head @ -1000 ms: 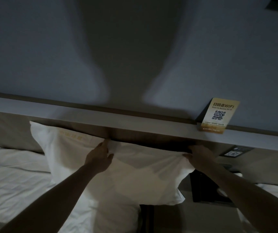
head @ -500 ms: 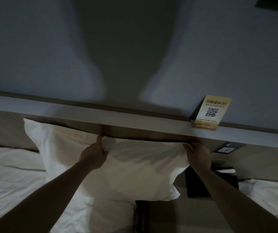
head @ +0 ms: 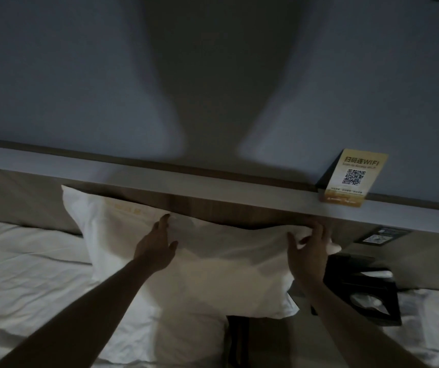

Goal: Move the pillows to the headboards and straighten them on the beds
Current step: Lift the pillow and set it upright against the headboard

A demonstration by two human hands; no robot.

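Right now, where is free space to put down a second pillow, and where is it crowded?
Free: the white sheet left of the pillow, below the headboard. Crowded: right of the pillow, where the right hand grips its corner beside a black tissue box; the ledge holds a WiFi card.

A white pillow (head: 213, 264) stands propped against the wooden headboard (head: 226, 208), its top edge sagging in the middle. The left hand (head: 157, 248) lies on the pillow's upper edge, fingers reaching toward 12 o'clock. The right hand (head: 310, 253) pinches the pillow's upper corner at 3 o'clock from the left. A second pillow (head: 189, 338) lies beneath at 6 o'clock. A yellow WIFI card (head: 352, 179) stands on the ledge (head: 133, 176) at 2 o'clock. The bed (head: 27, 274) shows wrinkled white sheets at 9 o'clock. A dark tissue box (head: 367, 296) sits at 4 o'clock.
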